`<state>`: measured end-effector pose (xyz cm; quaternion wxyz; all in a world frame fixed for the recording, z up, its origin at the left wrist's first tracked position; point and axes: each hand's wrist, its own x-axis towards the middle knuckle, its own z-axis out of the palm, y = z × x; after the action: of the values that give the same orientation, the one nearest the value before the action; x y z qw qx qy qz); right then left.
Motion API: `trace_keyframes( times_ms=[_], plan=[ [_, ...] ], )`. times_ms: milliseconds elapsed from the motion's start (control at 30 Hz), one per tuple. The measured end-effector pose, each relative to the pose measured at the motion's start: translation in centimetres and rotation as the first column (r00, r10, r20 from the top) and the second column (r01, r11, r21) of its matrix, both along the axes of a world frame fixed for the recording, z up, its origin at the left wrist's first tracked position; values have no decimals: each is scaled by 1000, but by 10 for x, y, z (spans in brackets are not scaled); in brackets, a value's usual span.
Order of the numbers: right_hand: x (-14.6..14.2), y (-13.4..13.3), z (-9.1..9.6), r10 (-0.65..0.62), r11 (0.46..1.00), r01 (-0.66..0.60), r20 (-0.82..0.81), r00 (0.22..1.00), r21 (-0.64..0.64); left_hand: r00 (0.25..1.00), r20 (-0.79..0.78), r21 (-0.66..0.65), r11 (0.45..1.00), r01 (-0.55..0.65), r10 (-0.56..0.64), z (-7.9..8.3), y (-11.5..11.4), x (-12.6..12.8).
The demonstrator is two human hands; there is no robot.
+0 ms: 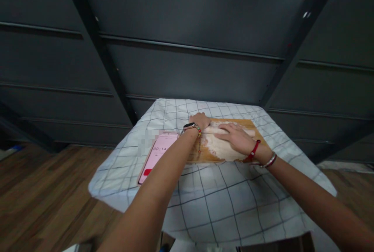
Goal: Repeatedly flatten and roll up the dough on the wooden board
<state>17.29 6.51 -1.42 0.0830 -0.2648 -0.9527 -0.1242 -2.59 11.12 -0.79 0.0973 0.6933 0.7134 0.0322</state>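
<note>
A pale rolling pin lies crosswise over a flattened sheet of floury dough on a wooden board. My left hand is closed around the pin's left end, its fingertips hidden from me. Farther right, my right hand rests over the pin, thumb on the near side and fingers reaching across the top. White flour is spread over the board around the dough. A watch and beads are on my left wrist, and a red bracelet is on my right.
A phone with a running timer lies left of the board, partly behind my left forearm. Beneath everything is a white checked cloth covering the table. A dark panelled metal wall stands behind it, and wooden floor shows at the sides.
</note>
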Motion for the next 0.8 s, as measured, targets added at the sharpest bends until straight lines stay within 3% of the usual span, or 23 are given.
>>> trace_keyframes(
  times_ms=[133,267,433,800],
  plan=[
    [1,-1,0,6,1000,-5,23,1000,-6,995,29,15,996,-92,91,-1,1,1],
    [2,5,4,41,999,-41,4,999,-21,996,42,18,996,-83,82,0,0,0],
    [-3,4,6,-25,999,23,42,999,40,996,41,19,997,-74,73,0,-1,0],
    [-3,-5,4,-45,993,35,92,995,116,996,40,31,997,-77,75,2,-5,2]
  ],
)
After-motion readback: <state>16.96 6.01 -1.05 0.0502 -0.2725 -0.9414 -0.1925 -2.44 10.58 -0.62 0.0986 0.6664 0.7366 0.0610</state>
